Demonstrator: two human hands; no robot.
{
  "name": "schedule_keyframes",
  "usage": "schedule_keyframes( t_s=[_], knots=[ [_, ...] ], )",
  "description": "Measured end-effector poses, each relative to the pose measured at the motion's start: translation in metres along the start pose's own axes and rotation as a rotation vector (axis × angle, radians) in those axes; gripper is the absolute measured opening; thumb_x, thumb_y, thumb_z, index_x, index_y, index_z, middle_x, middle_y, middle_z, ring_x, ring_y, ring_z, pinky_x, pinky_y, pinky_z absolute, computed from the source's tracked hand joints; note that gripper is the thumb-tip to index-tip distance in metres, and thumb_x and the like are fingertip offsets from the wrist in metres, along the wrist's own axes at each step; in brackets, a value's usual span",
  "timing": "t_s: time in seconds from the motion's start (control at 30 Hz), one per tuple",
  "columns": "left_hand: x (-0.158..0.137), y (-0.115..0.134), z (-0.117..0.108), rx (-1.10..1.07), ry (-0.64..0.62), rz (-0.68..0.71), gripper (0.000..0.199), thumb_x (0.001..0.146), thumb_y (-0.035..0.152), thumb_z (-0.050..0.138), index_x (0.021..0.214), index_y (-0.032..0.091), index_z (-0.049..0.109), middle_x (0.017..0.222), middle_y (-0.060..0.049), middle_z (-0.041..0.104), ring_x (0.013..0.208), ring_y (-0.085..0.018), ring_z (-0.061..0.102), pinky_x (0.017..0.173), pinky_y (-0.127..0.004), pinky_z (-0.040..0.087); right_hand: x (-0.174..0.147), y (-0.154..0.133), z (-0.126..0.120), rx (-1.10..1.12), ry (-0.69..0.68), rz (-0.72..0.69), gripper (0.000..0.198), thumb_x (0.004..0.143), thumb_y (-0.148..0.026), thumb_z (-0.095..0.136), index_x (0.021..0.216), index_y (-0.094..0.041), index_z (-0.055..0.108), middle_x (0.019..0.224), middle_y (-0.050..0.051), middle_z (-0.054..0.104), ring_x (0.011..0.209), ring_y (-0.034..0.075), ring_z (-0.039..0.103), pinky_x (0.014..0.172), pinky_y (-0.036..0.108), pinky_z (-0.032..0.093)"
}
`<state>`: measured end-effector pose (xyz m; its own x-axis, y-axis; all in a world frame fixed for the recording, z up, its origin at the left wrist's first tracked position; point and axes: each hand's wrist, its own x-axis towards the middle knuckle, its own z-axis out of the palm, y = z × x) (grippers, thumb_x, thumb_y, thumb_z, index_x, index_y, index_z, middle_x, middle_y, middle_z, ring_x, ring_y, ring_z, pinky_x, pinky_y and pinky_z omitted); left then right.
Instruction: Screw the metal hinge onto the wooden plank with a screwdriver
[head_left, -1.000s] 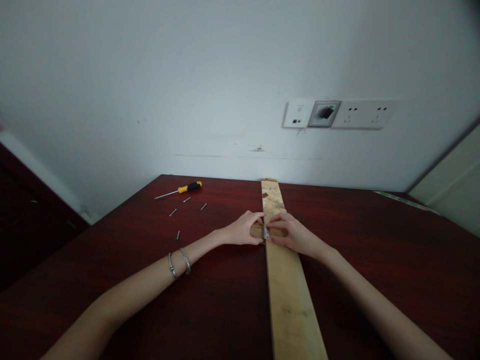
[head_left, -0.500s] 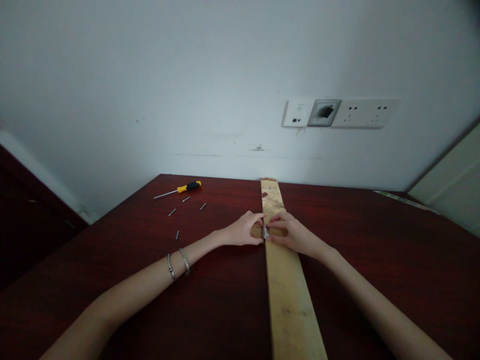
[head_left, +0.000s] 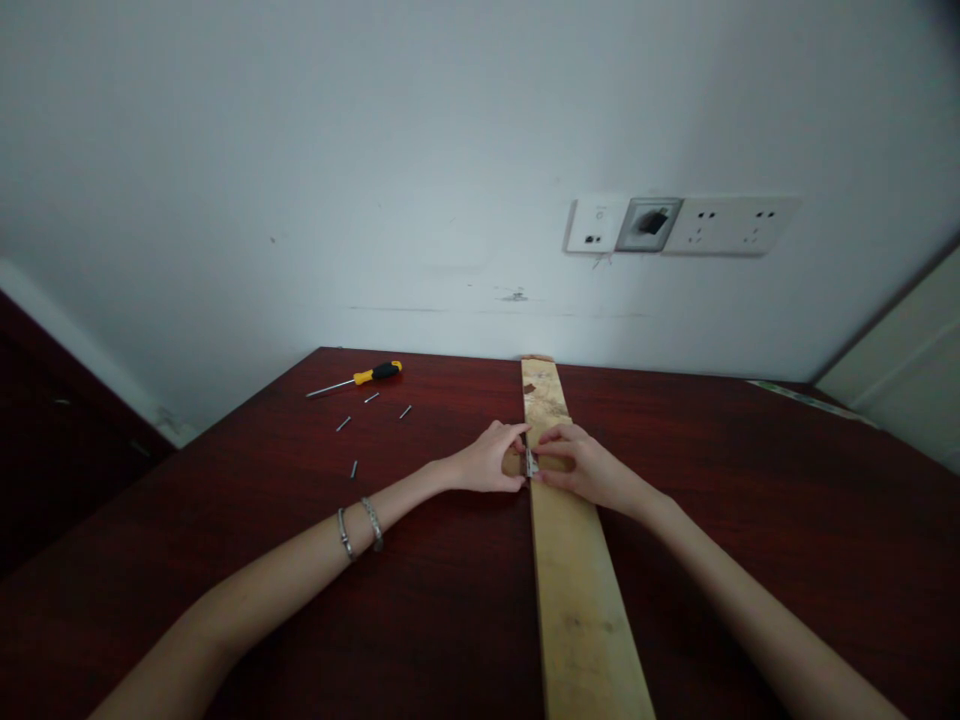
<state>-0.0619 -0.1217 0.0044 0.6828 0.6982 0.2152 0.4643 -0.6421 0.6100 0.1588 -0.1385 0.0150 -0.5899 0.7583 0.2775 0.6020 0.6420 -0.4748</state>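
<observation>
Metal bracket seemed light, stiff, best gripped by ends; left hand (nine o'clock) and right hand (three o'clock) pinched it.

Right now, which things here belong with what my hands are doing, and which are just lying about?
In the job:
small metal piece, between your left hand and right hand
wooden plank beneath your right hand
probably the screwdriver and four loose screw-like pieces

Seemingly just around:
patterned strip, back right of the table
wall sockets
</observation>
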Motion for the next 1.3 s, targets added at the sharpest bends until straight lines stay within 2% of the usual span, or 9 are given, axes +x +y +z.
schedule_keyframes(
  t_s=[0.23,0.37,0.53,1.3],
  knots=[
    [-0.002,-0.001,-0.002,0.02,-0.008,0.02,0.076,0.069,0.026,0.071,0.136,0.013,0.039,0.115,-0.012,0.052,0.11,-0.026,0.044,0.101,-0.042,0.039,0.0,0.0,0.0,0.013,0.01,0.016,0.03,0.082,-0.037,0.066,0.106,-0.02,0.073,0.11,0.011,0.061,0.105,0.025,0.057,0.099,0.041,0.046],
    [-0.002,0.0,-0.009,0.074,-0.062,0.003,0.082,0.066,0.034,0.076,0.136,0.015,0.039,0.118,-0.012,0.05,0.112,-0.028,0.043,0.102,-0.045,0.038,-0.001,0.001,0.0,0.004,0.013,0.019,0.031,0.082,-0.038,0.066,0.106,-0.02,0.073,0.111,0.011,0.06,0.106,0.025,0.057,0.099,0.042,0.046],
    [-0.002,0.002,-0.015,0.148,-0.12,-0.024,0.087,0.064,0.033,0.078,0.138,0.014,0.037,0.117,-0.012,0.05,0.11,-0.029,0.044,0.1,-0.046,0.039,-0.001,0.002,0.0,-0.011,0.008,0.017,0.03,0.082,-0.039,0.065,0.104,-0.02,0.074,0.11,0.011,0.06,0.105,0.025,0.057,0.099,0.042,0.046],
    [-0.001,0.003,-0.015,0.103,-0.094,-0.027,0.083,0.062,0.031,0.078,0.135,0.018,0.042,0.117,-0.011,0.054,0.107,-0.028,0.048,0.098,-0.046,0.04,-0.002,0.004,0.002,0.004,0.056,0.004,0.03,0.08,-0.039,0.068,0.105,-0.022,0.074,0.109,0.01,0.061,0.104,0.025,0.058,0.098,0.042,0.047]
  ],
)
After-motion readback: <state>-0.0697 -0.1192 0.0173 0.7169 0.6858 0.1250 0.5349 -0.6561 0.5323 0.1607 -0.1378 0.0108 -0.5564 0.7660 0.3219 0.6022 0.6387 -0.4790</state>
